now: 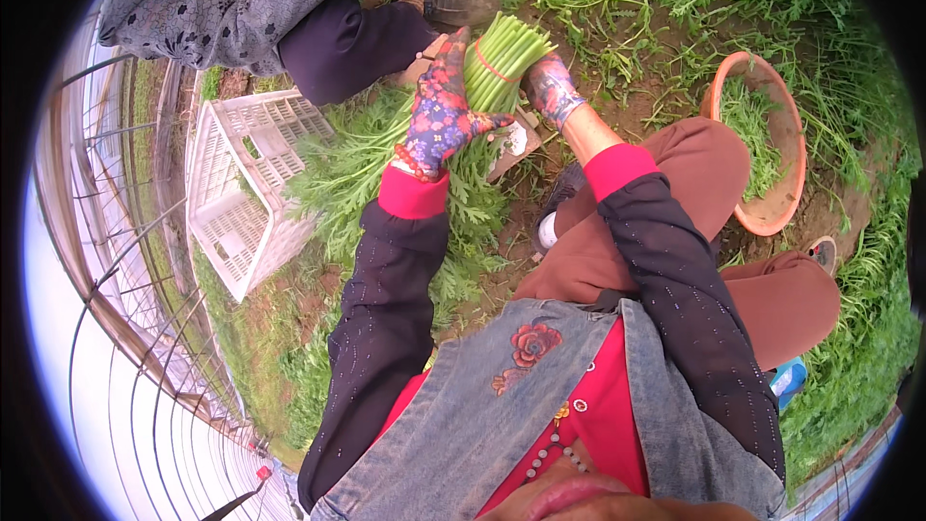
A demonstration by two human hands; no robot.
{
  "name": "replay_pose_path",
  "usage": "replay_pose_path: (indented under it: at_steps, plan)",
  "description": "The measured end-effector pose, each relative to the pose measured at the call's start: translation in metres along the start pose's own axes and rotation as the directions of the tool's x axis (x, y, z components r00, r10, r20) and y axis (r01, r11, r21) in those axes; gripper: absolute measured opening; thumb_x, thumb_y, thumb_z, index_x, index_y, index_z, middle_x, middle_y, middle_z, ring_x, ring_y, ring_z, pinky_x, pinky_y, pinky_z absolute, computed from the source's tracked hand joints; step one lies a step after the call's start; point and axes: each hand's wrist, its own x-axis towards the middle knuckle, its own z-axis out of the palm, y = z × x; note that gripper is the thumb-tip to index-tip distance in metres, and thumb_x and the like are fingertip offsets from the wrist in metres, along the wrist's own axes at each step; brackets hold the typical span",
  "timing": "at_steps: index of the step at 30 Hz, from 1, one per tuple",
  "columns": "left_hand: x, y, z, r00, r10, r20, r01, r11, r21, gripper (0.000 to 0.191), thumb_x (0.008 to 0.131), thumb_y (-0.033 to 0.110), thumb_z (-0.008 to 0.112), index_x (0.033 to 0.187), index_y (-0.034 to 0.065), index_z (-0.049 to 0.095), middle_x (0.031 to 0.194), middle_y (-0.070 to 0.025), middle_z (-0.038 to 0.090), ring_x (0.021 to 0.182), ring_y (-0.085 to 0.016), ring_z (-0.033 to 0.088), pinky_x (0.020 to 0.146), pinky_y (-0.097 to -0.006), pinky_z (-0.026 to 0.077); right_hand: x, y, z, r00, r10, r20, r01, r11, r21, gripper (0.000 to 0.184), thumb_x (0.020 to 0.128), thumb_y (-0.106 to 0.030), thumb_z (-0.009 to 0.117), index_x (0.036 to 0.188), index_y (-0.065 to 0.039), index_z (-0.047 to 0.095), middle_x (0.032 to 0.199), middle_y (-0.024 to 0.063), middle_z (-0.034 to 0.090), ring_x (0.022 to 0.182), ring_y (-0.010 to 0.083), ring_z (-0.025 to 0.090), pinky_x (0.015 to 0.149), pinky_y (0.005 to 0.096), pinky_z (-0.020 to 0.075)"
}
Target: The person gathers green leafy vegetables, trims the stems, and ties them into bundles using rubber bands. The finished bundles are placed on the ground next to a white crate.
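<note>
A bundle of leafy green stems (pixel 506 51), cut ends at the top and a red rubber band round them, lies between my two gloved hands. My left hand (pixel 438 108) grips its left side, thumb across the front of the stems. Against the right side rests my right hand (pixel 552 90), its fingertips partly hidden by the bundle. The feathery leaves (pixel 463 210) spread down and left below my left wrist. Under the bundle shows a wooden board (pixel 517 145) with upright pegs or nails.
A white plastic crate (pixel 246 188) stands tilted at the left. An orange tub (pixel 799 152) holding loose greens sits right of my knee. Another person's bent leg (pixel 362 51) and shoe (pixel 463 6) are close at upper left. Cut stems (pixel 622 22) litter the soil.
</note>
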Motion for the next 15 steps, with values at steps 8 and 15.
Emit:
replay_pose_path:
  at_steps: [8,15]
  plan:
    - [-0.016,0.015,0.005,0.989,-0.02,-0.146,0.072,0.931,0.358,0.122,0.049,0.055,0.086,0.146,0.0028,0.034,0.137,-0.0196,0.049,0.12,-0.036,0.05,0.105,-0.0471,0.034,0.01,-0.007,0.01,0.995,-0.1,0.013,0.098,0.992,0.083,0.017,0.095,-0.011,0.051,0.102,-0.008,0.066,0.09,0.0074,0.069,0.074,0.0197,0.064,0.059,0.0365,0.0494]
    - [0.002,0.023,0.025,0.975,-0.219,-0.02,0.186,0.772,0.608,0.134,0.046,0.045,0.089,0.154,0.0113,0.018,0.147,-0.0162,0.038,0.124,-0.032,0.049,0.102,-0.0459,0.038,-0.021,-0.037,0.023,0.985,-0.019,-0.17,0.076,0.94,0.333,0.02,0.097,-0.008,0.047,0.108,-0.005,0.064,0.105,0.0098,0.069,0.088,0.0242,0.069,0.076,0.0412,0.0569]
